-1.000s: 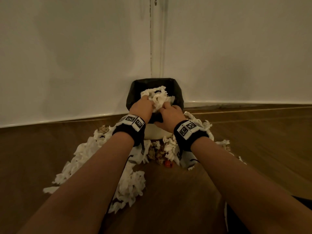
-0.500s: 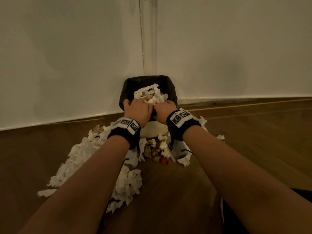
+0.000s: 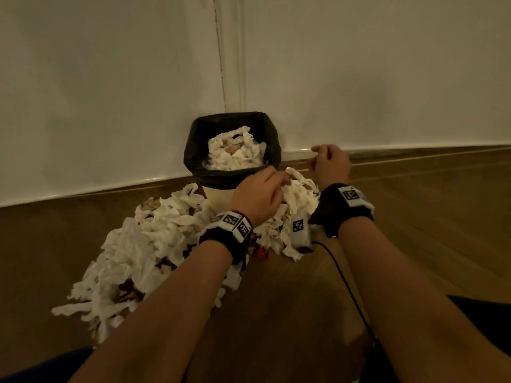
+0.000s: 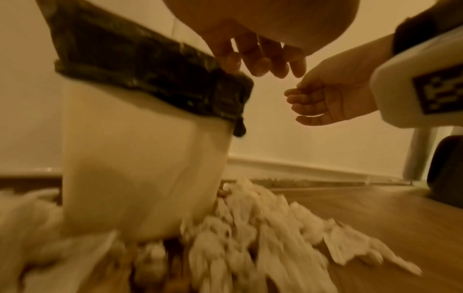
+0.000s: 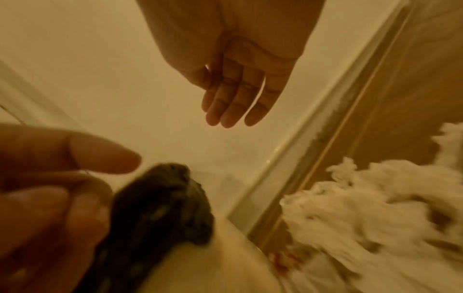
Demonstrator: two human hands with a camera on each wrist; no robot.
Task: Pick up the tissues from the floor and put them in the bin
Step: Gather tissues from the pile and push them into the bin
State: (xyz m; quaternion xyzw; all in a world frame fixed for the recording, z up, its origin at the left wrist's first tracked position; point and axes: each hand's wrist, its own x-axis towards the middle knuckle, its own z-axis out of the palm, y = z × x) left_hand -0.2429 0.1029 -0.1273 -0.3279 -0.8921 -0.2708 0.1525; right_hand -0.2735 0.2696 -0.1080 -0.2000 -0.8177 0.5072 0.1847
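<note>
A cream bin (image 3: 218, 192) with a black liner (image 3: 193, 150) stands against the wall, and crumpled white tissues (image 3: 235, 153) fill its mouth. More tissues lie on the floor in a long heap (image 3: 132, 252) to the left and a smaller heap (image 3: 297, 200) to the right of the bin. My left hand (image 3: 260, 193) hovers just before the bin's front rim, fingers loosely bent and holding nothing. Further right, near the skirting, my right hand (image 3: 329, 164) is also empty with relaxed fingers (image 5: 238, 99). The left wrist view shows both hands (image 4: 260, 57) beside the liner's edge (image 4: 150, 65), above the floor tissues (image 4: 250, 237).
White wall and skirting (image 3: 414, 146) run behind the bin. The wooden floor (image 3: 428, 230) stretches off to the right. A small red scrap (image 3: 261, 252) and brown bits lie among the tissues. A black cable (image 3: 348, 277) hangs from the right wrist camera.
Both hands held a wad of tissues over the bin; now the wad lies in the bin, and the empty hands have drawn back, the right one moving off to the right.
</note>
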